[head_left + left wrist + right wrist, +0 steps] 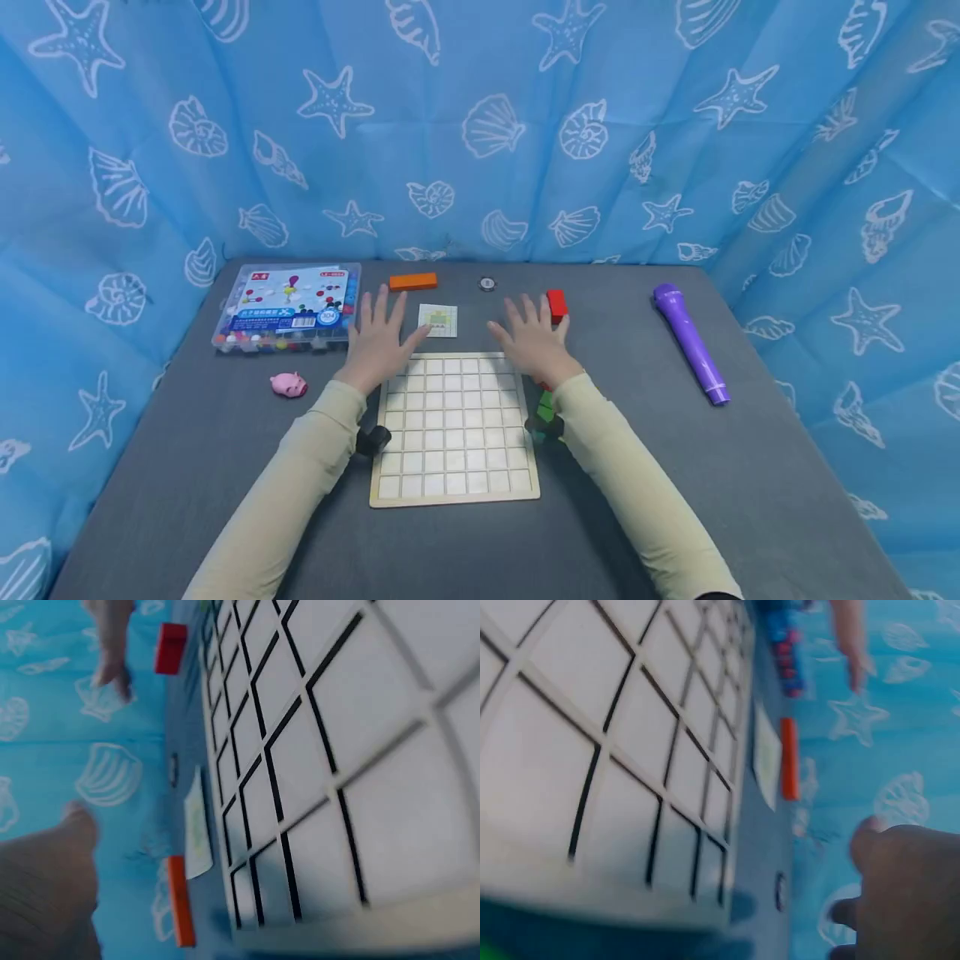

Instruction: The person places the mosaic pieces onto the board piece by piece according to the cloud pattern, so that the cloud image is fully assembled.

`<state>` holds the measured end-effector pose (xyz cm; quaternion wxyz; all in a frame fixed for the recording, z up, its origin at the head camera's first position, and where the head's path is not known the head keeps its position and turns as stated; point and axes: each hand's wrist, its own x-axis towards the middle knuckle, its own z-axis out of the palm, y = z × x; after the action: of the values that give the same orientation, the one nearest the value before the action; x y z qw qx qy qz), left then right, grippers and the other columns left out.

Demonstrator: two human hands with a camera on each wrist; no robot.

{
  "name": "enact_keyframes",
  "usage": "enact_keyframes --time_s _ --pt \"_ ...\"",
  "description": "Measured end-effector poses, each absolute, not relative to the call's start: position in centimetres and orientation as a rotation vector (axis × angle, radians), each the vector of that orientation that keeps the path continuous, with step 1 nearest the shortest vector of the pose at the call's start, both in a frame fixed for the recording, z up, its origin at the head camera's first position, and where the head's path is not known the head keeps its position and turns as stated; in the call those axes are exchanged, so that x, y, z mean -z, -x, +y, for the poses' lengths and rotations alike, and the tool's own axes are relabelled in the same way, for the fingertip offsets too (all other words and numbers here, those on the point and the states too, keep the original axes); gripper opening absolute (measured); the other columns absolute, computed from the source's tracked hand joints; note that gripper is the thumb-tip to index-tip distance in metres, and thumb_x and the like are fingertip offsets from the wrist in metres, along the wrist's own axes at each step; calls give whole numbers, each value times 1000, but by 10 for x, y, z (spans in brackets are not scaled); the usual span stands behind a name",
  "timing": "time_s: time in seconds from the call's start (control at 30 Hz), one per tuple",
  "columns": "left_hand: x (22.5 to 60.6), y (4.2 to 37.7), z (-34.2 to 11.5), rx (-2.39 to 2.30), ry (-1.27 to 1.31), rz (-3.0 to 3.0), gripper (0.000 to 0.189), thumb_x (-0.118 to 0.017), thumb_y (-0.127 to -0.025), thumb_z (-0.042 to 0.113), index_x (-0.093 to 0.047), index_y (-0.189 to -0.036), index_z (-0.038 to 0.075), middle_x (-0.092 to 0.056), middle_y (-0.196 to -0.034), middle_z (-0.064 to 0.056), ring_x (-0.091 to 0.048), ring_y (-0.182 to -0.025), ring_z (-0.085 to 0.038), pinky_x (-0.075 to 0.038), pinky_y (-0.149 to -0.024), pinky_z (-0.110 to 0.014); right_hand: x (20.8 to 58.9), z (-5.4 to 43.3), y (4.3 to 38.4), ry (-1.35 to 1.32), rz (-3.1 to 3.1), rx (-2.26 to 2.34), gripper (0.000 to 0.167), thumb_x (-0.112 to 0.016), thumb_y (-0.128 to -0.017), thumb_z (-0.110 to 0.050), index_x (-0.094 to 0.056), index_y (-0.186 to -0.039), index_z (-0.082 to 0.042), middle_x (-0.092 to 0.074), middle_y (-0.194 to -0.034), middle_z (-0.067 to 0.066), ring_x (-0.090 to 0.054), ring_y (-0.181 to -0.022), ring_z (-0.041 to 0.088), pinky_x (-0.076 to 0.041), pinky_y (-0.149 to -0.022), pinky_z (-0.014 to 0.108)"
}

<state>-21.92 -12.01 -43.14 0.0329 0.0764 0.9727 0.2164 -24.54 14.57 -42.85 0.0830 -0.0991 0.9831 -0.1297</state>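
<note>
Both hands are held out with fingers spread, and neither grips anything. My left hand (377,346) hovers over the back left corner of a wooden grid board (453,433), near a plastic case (288,308) of coloured pieces. Above the board's back right corner is my right hand (540,346), its fingertips close to a red block (557,306). Green blocks (545,407) lie beside the board's right edge, partly covered by the right wrist. Between the hands, behind the board, lies a small printed card (444,320). The left wrist view shows the board's square cells holding no pieces.
An orange block (413,282) and a small round disc (487,283) lie near the back edge of the grey table (630,467). A pink toy pig (288,384) sits at the left. Far right is a purple toy microphone (691,343). Blue curtains (480,83) surround the table.
</note>
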Motion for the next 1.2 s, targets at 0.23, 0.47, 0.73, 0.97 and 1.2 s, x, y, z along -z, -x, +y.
enact_keyframes --time_s 0.23,0.47,0.73,0.97,1.2 --pt "454 178 -144 -777 -618 2807 83 -54 -92 53 -15 -155 16 -8 -160 -18 -10 -145 -41 -21 -111 -62 413 196 218 292 2916 446 56 -52 -98 -39 -39 -147 -16 -27 -152 18 -14 -139 44 -14 -99 70" --pt "478 145 -156 -727 -716 2819 82 -61 -87 54 -30 -151 12 -17 -157 -21 -14 -144 -44 -19 -110 -64 414 246 200 391 2896 462 38 -57 -95 -13 -56 -132 -7 -52 -131 23 -41 -121 44 -34 -92 62" --pt "496 140 -158 -697 -686 2844 81 -53 -90 60 -23 -153 19 -9 -161 -13 -6 -147 -36 -8 -113 -62 428 270 196 504 2874 546 34 -60 -89 0 -60 -123 1 -61 -117 20 -56 -111 38 -45 -93 55" --pt "502 138 -160 -738 -679 2893 81 -53 -88 62 -25 -153 23 -11 -161 -9 -7 -147 -33 -8 -112 -61 446 266 201 568 2917 604 32 -59 -90 2 -62 -121 -3 -62 -117 13 -57 -110 31 -46 -94 51" --pt "502 137 -157 -766 -664 2903 80 -54 -88 62 -27 -152 24 -12 -161 -7 -7 -148 -31 -9 -112 -60 453 267 200 501 2946 599 28 -61 -91 -4 -62 -119 -3 -59 -111 14 -58 -99 28 -49 -87 49"
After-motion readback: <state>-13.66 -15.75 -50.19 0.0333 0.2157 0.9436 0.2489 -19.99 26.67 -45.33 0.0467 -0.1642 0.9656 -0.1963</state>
